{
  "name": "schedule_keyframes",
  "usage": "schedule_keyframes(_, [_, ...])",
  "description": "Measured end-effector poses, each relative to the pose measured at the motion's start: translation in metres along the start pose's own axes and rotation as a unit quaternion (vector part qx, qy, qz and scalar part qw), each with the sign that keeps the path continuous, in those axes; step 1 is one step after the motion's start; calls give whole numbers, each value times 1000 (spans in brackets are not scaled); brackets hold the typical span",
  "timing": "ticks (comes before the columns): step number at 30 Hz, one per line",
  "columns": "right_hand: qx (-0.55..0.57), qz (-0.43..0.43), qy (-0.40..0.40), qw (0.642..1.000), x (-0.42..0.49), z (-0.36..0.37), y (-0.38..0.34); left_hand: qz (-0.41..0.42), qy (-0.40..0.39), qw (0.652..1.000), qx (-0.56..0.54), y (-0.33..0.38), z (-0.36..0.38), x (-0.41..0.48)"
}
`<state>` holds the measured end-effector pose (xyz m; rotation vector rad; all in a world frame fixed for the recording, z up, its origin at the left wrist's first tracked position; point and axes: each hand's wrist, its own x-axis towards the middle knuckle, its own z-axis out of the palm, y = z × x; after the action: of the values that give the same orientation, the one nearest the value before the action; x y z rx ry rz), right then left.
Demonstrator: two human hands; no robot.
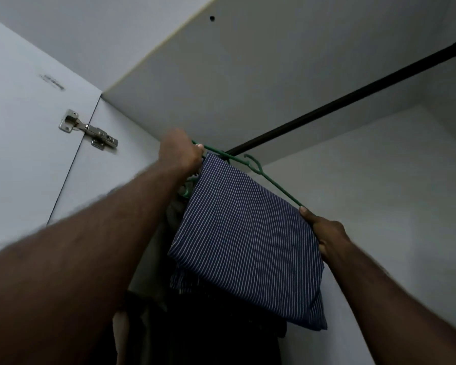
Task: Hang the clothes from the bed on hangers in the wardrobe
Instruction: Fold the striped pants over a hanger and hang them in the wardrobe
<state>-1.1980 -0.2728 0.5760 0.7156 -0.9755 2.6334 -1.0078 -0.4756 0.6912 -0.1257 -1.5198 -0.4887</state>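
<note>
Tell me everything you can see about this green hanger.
The green hanger is thin, wire-like or slim plastic, tilted down toward the right. Folded navy pinstriped cloth drapes over it. The left hand grips its upper end, the right hand pinches the lower end. Its hook sits just below the dark wardrobe rod; whether it catches is unclear.

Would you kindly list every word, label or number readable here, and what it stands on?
No readable text.
Door: a faint mark above the hinge, too blurred to read.
Garment, hanger, rod: none.
</note>
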Motion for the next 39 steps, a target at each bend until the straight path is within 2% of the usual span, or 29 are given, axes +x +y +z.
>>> schedule_keyframes(10, [-25, -21, 20, 999, 31, 11, 15, 85, -48, 979, 177, 15, 19, 24])
schedule_keyframes(13, [-46, -26, 18, 998, 41, 19, 17, 91, -42, 975, 197, 17, 20, 32])
schedule_keyframes(19, [-158, -35, 14, 987, 64, 32, 18, 67, -35, 982, 173, 7, 21, 39])
schedule_keyframes(28, [-146, -38, 13, 988, 88, 35, 31, 49, -59, 992, 97, -11, 22, 50])
schedule_keyframes(33, [-187, -48, -30, 981, 101, 47, 35, 61, -16, 995, 75, -11, 15, 45])
schedule_keyframes(39, [-220, -30, -60, 973, 115, 40, 61, 119, 17, 992, 42, -19, 10, 14])
